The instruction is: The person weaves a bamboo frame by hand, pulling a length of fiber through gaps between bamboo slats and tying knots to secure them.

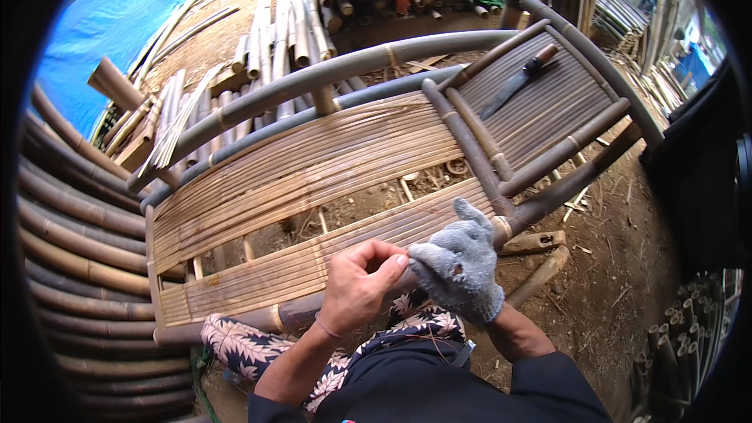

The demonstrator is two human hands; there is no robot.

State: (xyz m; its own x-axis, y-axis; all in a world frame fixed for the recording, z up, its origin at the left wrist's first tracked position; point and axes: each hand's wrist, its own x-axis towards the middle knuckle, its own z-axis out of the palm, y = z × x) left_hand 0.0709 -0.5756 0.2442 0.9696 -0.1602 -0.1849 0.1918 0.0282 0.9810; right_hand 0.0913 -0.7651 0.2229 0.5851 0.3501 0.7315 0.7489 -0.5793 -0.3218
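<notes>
My bare left hand [356,286] is closed in a pinch, thumb against forefinger, at the near edge of a bamboo bench [286,315]. Its fingertips meet my right hand [458,266], which wears a grey knitted glove with a small hole. The gloved fingers are bent, with one sticking up. What either hand pinches is too small or hidden to name. A thin reddish strand shows faintly below the hands, over my lap. The bench seat is made of thin bamboo slats [313,153], with an open gap along its middle.
A large knife [513,82] lies on the slatted panel at the bench's right end. Curved bamboo poles [86,266] are stacked at left. Cut bamboo lies behind the bench, near a blue tarp [110,16]. Bamboo offcuts [540,258] rest on the dirt at right.
</notes>
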